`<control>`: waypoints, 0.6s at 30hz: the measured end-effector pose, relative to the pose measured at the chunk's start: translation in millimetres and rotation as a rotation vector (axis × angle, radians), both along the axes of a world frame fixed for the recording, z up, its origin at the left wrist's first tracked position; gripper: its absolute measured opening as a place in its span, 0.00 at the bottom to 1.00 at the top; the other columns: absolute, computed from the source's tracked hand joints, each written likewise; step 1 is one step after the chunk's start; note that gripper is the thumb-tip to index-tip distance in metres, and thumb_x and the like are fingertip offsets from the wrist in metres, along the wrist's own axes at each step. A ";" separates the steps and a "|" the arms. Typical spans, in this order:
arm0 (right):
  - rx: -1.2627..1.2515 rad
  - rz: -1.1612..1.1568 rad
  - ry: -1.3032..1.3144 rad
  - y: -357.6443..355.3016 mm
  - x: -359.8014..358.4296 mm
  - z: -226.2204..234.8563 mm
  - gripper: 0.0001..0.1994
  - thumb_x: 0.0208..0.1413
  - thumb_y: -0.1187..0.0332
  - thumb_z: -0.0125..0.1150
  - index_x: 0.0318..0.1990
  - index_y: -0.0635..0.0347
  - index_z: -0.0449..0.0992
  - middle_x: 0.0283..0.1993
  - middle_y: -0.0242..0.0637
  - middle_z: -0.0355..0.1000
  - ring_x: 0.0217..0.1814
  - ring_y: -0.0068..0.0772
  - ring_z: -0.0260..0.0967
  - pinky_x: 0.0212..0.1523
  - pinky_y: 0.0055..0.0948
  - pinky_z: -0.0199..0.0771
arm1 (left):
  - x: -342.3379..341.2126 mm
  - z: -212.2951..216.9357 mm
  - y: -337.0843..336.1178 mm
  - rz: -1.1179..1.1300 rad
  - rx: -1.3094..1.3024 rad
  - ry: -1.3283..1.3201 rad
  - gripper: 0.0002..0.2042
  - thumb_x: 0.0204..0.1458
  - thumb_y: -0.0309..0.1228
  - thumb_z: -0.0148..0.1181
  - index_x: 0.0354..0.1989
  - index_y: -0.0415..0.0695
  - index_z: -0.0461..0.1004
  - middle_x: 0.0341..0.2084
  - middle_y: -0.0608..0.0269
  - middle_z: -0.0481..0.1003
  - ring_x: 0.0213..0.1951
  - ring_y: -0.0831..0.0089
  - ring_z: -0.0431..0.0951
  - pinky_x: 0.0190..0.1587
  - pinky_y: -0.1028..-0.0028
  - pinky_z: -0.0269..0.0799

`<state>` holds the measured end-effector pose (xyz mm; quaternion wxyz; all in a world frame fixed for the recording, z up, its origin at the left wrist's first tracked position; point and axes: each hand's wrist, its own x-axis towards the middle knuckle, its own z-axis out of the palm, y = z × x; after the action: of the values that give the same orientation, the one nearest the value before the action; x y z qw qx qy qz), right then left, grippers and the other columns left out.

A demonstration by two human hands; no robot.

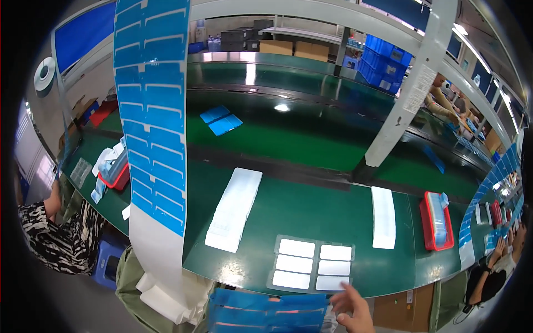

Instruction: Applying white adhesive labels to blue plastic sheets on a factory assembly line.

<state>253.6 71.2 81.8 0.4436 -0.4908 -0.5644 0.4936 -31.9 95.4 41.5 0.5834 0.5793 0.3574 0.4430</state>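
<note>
My right hand [355, 311] is at the lower edge, fingers apart and holding nothing that I can see. Its index fingertip is by the lower right corner of a clear sheet [316, 265] with several white rectangular pieces on it in two columns. Just left of the hand, a blue film sheet [266, 312] with pale cut lines hangs in front of the table edge. Small skin-coloured patches show along its top; whatever is behind it, my left hand perhaps, is hidden. A long blue strip with similar cuts [152, 111] hangs at the left, white at its lower end.
Two stacks of white strips [234, 208] [383, 216] lie on the green table. A red tray [438, 222] holding clear blue pieces stands at the right. Blue sheets [222, 120] rest on the green belt behind. A white post [402, 105] rises beyond; co-workers sit at both sides.
</note>
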 end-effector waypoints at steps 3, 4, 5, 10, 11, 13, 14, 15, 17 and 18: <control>-0.398 0.203 0.178 5.4 0.5 9.9 0.12 0.51 0.66 0.67 0.36 0.66 0.76 0.28 0.32 0.71 0.25 0.18 0.64 0.23 0.19 0.62 | -5.7 5.1 3.5 0.115 -0.098 -0.109 0.21 0.57 0.33 0.47 0.58 0.38 0.62 0.46 0.52 0.71 0.45 0.67 0.73 0.49 0.65 0.69; -0.486 0.296 0.103 10.1 -1.4 21.9 0.08 0.51 0.69 0.67 0.33 0.65 0.77 0.23 0.28 0.70 0.21 0.13 0.61 0.20 0.16 0.59 | -8.0 7.1 4.6 0.155 -0.133 -0.140 0.20 0.56 0.31 0.48 0.57 0.38 0.63 0.45 0.52 0.72 0.44 0.67 0.74 0.48 0.66 0.70; -0.466 0.227 0.076 14.7 -6.3 33.7 0.05 0.50 0.73 0.67 0.28 0.64 0.77 0.16 0.25 0.66 0.16 0.11 0.57 0.17 0.17 0.55 | -10.6 8.7 8.2 0.185 -0.164 -0.175 0.19 0.56 0.30 0.48 0.56 0.37 0.64 0.44 0.52 0.73 0.43 0.68 0.74 0.47 0.66 0.71; -0.412 0.027 0.099 33.5 17.5 29.4 0.18 0.44 0.73 0.65 0.44 0.72 0.76 0.31 0.36 0.76 0.31 0.23 0.73 0.40 0.27 0.72 | -21.7 36.0 25.2 0.340 -0.303 -0.336 0.16 0.54 0.22 0.51 0.53 0.35 0.68 0.38 0.51 0.77 0.38 0.71 0.77 0.43 0.69 0.74; -0.329 -0.025 0.219 40.9 11.3 28.7 0.17 0.43 0.77 0.63 0.44 0.75 0.76 0.29 0.35 0.75 0.28 0.19 0.70 0.35 0.21 0.69 | -32.9 36.1 35.6 0.502 -0.136 -0.062 0.14 0.54 0.24 0.53 0.49 0.36 0.71 0.36 0.55 0.77 0.35 0.73 0.76 0.40 0.73 0.72; -0.254 -0.081 0.328 63.6 7.2 13.7 0.17 0.41 0.80 0.60 0.43 0.79 0.75 0.28 0.34 0.74 0.25 0.15 0.67 0.29 0.14 0.65 | -43.5 36.6 61.0 0.653 0.023 0.208 0.12 0.53 0.26 0.55 0.45 0.37 0.74 0.35 0.59 0.78 0.33 0.76 0.76 0.37 0.78 0.70; -0.289 -0.054 0.278 72.9 13.7 6.7 0.16 0.45 0.79 0.60 0.45 0.75 0.75 0.29 0.37 0.76 0.23 0.20 0.69 0.28 0.20 0.69 | -41.9 43.7 65.0 0.554 0.053 0.431 0.11 0.53 0.27 0.56 0.43 0.38 0.76 0.33 0.59 0.78 0.31 0.75 0.76 0.36 0.76 0.70; -0.328 -0.029 0.230 79.0 18.7 0.9 0.15 0.50 0.77 0.60 0.47 0.71 0.76 0.30 0.40 0.77 0.22 0.25 0.71 0.26 0.26 0.73 | -38.1 50.3 69.1 0.443 0.079 0.653 0.10 0.52 0.28 0.56 0.40 0.39 0.77 0.31 0.58 0.78 0.30 0.74 0.76 0.35 0.74 0.71; -0.353 -0.052 0.273 86.5 18.4 -5.1 0.16 0.49 0.81 0.56 0.47 0.75 0.75 0.29 0.41 0.77 0.19 0.21 0.68 0.20 0.21 0.66 | -24.9 53.9 78.9 0.329 0.177 0.733 0.08 0.49 0.29 0.58 0.35 0.41 0.79 0.27 0.57 0.76 0.29 0.64 0.77 0.34 0.69 0.72; -0.366 -0.083 0.319 91.0 18.0 -6.5 0.16 0.48 0.85 0.53 0.47 0.78 0.74 0.27 0.41 0.76 0.16 0.17 0.64 0.13 0.17 0.59 | -22.8 49.3 85.2 0.253 0.216 0.757 0.08 0.48 0.29 0.58 0.35 0.41 0.79 0.27 0.56 0.76 0.30 0.60 0.78 0.35 0.68 0.73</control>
<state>271.6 162.1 75.3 0.4510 -0.5015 -0.3677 0.6402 -54.6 180.5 90.8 0.2875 0.7106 0.5667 0.3019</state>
